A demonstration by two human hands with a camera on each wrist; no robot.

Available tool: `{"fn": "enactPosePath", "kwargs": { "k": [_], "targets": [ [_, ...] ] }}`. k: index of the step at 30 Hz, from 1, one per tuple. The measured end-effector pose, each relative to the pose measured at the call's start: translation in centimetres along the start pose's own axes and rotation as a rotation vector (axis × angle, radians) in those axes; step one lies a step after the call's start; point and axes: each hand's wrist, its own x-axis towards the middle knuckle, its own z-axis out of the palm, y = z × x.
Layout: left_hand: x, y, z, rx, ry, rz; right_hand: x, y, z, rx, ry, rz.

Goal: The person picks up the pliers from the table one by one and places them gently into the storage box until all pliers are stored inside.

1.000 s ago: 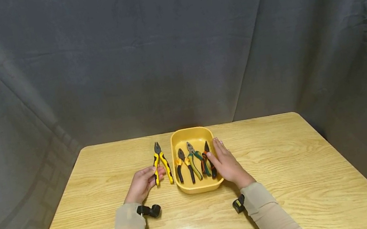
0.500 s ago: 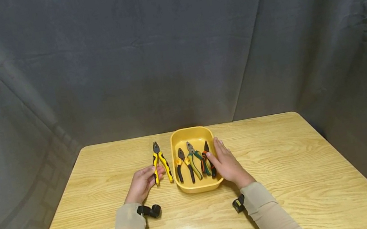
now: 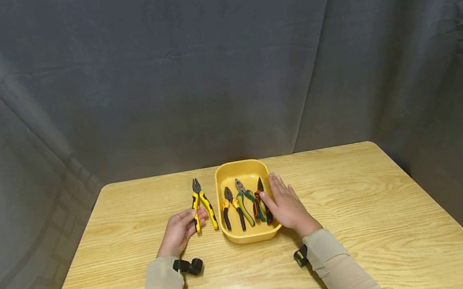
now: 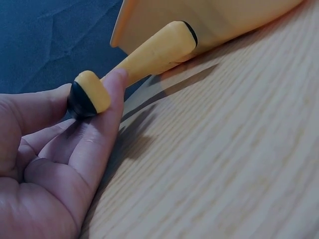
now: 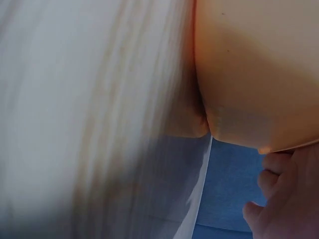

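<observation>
Between thumb and fingers, my left hand (image 3: pixel 179 230) pinches one handle of the yellow-and-black pliers (image 3: pixel 209 211). Their handles are spread and the dark nose points away from me. In the left wrist view the free handle (image 4: pixel 162 50) juts out above the tabletop, near the bin's wall (image 4: pixel 224 20). Directly right of these pliers stands a yellow plastic bin (image 3: pixel 252 239). My right hand (image 3: pixel 289 209) lies along the bin's right side with straight fingers, thumb over the rim. In the right wrist view its fingers (image 5: pixel 286 184) are partly hidden by the bin's edge.
Inside the bin lie orange-and-black pliers (image 3: pixel 240 213), green-handled pliers (image 3: pixel 243 207) and red-and-black pliers (image 3: pixel 260 187), side by side. The wooden table (image 3: pixel 382 222) ends at a grey curtain (image 3: pixel 188 96) behind and beside it. Each wrist wears a small black camera (image 3: pixel 193 266).
The yellow-and-black pliers' nose has shifted slightly left and away from me, with the left hand still pinching the handle. The right hand and the bin have hardly moved.
</observation>
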Motion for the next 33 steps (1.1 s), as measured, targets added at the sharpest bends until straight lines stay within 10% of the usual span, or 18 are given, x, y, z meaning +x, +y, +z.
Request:
{"fn": "enactPosePath", "kwargs": {
  "k": [33],
  "targets": [
    [-0.15,-0.16,-0.24,-0.014,0.031,0.036,0.07,-0.49,-0.03,-0.105,-0.003,0.002]
  ]
}}
